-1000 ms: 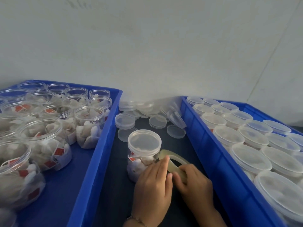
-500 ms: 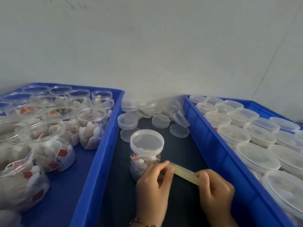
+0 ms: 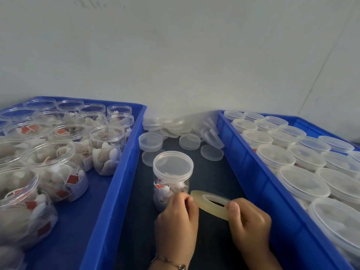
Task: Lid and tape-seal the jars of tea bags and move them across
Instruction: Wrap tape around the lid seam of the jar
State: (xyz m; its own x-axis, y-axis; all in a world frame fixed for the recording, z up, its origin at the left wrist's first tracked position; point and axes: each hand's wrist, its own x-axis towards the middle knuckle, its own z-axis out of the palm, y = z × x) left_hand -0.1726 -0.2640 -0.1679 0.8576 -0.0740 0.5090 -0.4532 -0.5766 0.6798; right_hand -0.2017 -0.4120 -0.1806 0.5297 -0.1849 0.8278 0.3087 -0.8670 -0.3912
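Observation:
A clear jar of tea bags (image 3: 171,184) with its lid on stands on the dark table between two blue trays. My right hand (image 3: 249,225) grips a roll of clear tape (image 3: 209,203), held flat just right of the jar. My left hand (image 3: 176,221) is in front of the jar's lower side, its fingertips pinched together at the near end of the roll, apparently on the tape's end. The jar's lower front is hidden behind that hand.
The left blue tray (image 3: 124,164) holds several open jars of tea bags (image 3: 107,151). The right blue tray (image 3: 251,172) holds several lidded jars (image 3: 303,184). Loose clear lids (image 3: 190,141) lie piled on the table behind the jar, against the wall.
The hands drew apart, with the right hand carrying the roll rightward away from the jar. The roll now lies flatter with its hole showing. The left hand stays at the jar.

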